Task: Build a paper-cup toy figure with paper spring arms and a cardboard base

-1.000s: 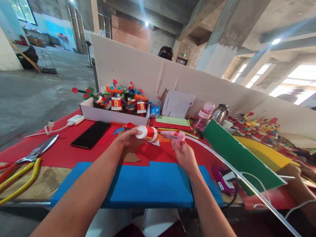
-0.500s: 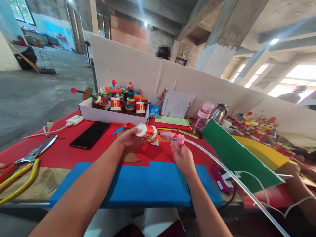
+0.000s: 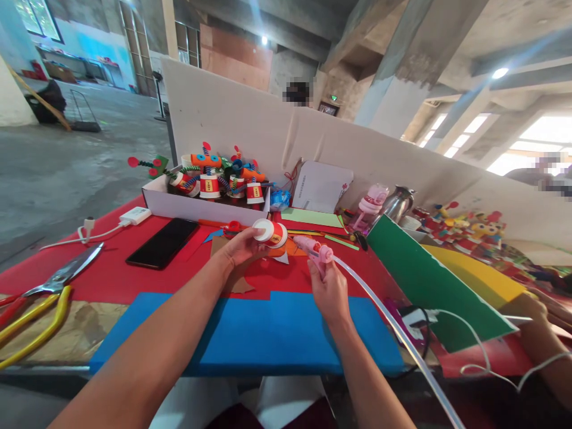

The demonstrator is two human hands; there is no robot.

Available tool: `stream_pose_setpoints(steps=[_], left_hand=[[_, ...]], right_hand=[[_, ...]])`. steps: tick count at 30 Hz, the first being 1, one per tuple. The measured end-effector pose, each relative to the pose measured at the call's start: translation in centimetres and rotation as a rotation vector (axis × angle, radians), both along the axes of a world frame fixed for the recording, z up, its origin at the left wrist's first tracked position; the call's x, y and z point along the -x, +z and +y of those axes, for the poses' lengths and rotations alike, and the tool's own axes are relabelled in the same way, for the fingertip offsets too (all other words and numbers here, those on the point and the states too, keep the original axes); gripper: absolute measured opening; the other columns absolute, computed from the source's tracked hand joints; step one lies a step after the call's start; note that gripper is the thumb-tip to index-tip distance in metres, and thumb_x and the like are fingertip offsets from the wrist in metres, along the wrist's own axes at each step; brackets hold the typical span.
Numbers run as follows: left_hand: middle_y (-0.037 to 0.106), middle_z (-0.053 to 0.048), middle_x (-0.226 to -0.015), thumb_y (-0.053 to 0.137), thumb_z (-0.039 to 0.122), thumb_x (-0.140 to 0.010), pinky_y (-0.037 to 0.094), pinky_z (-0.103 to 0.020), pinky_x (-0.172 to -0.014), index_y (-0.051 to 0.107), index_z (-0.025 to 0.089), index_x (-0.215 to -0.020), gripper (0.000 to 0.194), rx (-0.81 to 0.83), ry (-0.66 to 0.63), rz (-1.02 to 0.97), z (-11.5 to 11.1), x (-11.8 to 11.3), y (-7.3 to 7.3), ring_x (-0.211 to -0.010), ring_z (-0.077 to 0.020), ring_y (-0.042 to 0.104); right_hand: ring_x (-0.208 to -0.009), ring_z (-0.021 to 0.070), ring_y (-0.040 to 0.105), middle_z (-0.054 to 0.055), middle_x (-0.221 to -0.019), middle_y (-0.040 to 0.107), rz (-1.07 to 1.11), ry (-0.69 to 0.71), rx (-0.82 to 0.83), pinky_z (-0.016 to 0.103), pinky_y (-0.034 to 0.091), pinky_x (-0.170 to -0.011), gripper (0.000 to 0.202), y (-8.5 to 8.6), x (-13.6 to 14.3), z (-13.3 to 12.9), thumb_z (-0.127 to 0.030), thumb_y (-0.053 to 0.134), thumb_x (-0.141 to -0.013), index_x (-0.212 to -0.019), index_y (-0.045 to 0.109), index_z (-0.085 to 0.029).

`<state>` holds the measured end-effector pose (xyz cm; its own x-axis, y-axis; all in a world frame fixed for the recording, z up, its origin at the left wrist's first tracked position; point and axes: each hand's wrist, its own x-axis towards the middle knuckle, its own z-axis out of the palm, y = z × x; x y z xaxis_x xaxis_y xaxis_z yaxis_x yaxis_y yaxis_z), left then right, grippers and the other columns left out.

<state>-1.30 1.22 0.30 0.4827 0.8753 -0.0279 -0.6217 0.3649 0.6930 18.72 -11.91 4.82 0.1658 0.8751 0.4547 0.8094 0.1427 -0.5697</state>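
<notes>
Red-and-white paper cup [image 3: 274, 235] pinched in left hand [image 3: 243, 245]; right hand [image 3: 330, 290] wraps pink plastic glue gun [image 3: 318, 252]. Long clear glue stick [image 3: 404, 338], right of that hand, might snag, jerking nozzle [image 3: 297, 240] astray.

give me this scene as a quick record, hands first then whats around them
left hand: holds a tilted red-and-white paper cup
right hand: grips a pink glue gun, nozzle toward the cup
nearest the person: blue sheet
left side: black phone, shears with one red and one yellow handle
back: white box holding cup figures
right side: green board, another person's hand
</notes>
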Motion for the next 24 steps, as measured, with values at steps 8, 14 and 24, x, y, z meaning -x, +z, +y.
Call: stream_pose_setpoints(steps=[8,14,24], left_hand=[[0.07,-0.01,-0.09,0.067,0.018,-0.069,0.054,-0.029,-0.062,0.062,0.011,-0.104,0.036,-0.023,0.039,0.013,0.1,-0.2,0.0,-0.076,-0.0197,0.065],[0.071,-0.011,-0.091,0.067,0.018,-0.07,0.053,-0.029,-0.062,0.063,0.01,-0.103,0.034,-0.02,0.031,0.027,-0.1,-0.2,0.3,-0.077,-0.0205,0.065],[0.07,-0.014,-0.096,0.066,0.021,-0.071,0.055,-0.032,-0.063,0.061,0.011,-0.108,0.038,-0.039,0.007,0.037,0.0,-0.2,-0.2,-0.081,-0.0233,0.066]], right_hand=[[-0.088,0.0316,0.068,0.018,-0.097,0.072,-0.057,-0.011,-0.005,0.037,0.051,-0.07,0.047,-1.0,0.1,0.8,-0.05,0.04,-0.09,-0.111,0.061,-0.014],[-0.092,0.0328,0.068,0.019,-0.102,0.071,-0.073,-0.026,0.028,0.038,0.051,-0.07,0.047,-1.5,0.3,1.1,-0.049,0.039,-0.091,-0.112,0.061,-0.013],[-0.093,0.0326,0.068,0.018,-0.102,0.071,-0.101,-0.027,0.029,0.038,0.051,-0.071,0.047,-1.8,0.5,1.4,-0.048,0.037,-0.091,-0.114,0.06,-0.013]])
